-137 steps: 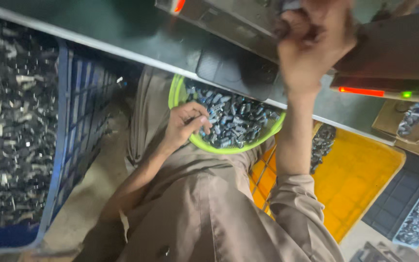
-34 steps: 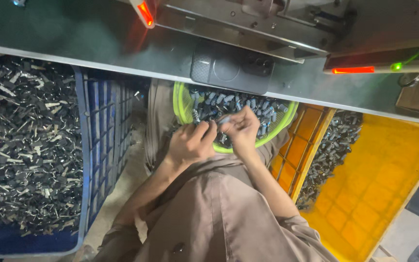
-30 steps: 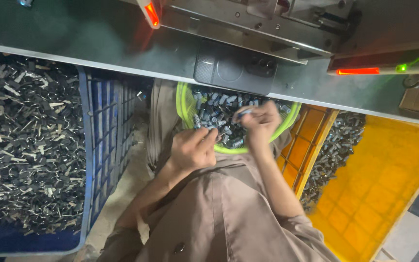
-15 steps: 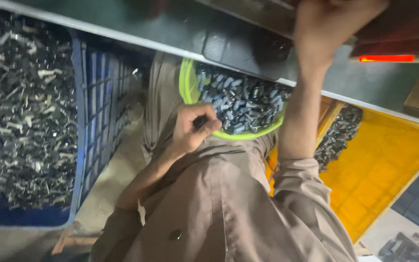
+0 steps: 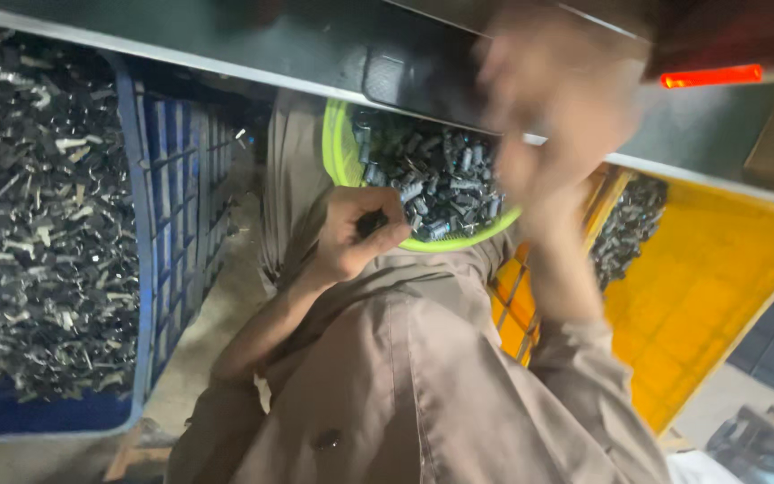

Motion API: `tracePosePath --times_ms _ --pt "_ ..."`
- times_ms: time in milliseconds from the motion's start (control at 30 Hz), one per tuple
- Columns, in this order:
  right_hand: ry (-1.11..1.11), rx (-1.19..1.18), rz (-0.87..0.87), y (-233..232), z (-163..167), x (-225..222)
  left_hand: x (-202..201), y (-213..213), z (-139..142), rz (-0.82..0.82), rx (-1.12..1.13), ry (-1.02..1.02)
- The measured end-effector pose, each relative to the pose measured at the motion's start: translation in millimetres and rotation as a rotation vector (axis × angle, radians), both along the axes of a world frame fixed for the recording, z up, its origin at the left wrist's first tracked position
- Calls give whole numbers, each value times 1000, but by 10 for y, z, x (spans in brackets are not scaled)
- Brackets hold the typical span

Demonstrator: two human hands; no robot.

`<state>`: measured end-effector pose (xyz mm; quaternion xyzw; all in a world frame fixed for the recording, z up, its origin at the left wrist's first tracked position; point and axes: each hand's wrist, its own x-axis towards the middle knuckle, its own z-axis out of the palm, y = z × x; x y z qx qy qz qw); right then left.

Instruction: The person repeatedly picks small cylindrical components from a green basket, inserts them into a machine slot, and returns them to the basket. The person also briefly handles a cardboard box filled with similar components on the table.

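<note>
Left hand (image 5: 356, 235) curled around a dark part (image 5: 371, 221), at near rim of green bowl (image 5: 338, 157). Right hand (image 5: 557, 108) raised, blurred; grip unreadable.

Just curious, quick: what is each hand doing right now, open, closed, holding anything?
Left hand: closed around a small dark metal part, beside the green basin.
Right hand: raised and motion-blurred; open or closed cannot be told.
</note>
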<state>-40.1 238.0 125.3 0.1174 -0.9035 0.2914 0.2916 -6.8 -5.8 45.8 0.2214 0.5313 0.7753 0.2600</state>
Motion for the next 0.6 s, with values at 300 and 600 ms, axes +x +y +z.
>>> tracePosePath --times_ms 300,600 --pt "-406 -692 -60 -911 -917 987 -24 -30 194 365 -65 -57" --pt "-501 -1398 43 -774 -809 868 -137 -36 83 480 -378 799"
